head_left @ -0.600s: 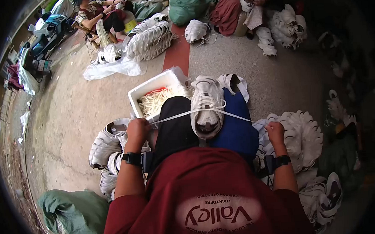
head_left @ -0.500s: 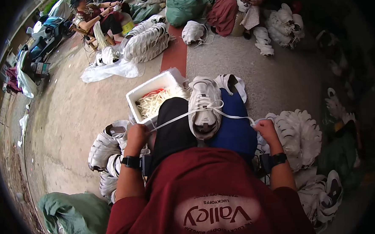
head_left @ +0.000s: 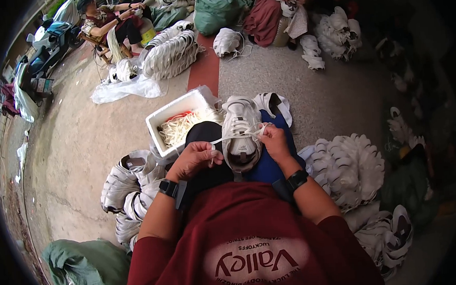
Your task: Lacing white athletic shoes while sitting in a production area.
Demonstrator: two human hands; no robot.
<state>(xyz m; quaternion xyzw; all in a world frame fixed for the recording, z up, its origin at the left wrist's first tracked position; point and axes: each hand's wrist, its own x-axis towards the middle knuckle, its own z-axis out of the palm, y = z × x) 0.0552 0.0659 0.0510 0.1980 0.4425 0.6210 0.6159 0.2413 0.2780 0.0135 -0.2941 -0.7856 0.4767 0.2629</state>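
A white sneaker (head_left: pixel 241 127) lies on my lap, toe pointing away from me. A white lace (head_left: pixel 228 139) runs across its upper. My left hand (head_left: pixel 194 159) pinches the lace's left end just beside the shoe. My right hand (head_left: pixel 273 141) grips the lace's right end at the shoe's right edge, over my blue-clad knee (head_left: pixel 283 163). Both wrists wear black watches.
A white foam box (head_left: pixel 171 114) with loose white laces stands ahead left. White sneakers are piled at my left (head_left: pixel 127 184) and right (head_left: pixel 350 167). A green sack (head_left: pixel 85 268) lies lower left. Two seated people work at the far side among more shoe stacks (head_left: pixel 169 55).
Both hands have drawn inward from wide apart to close beside the shoe, so the stretched lace span is now short.
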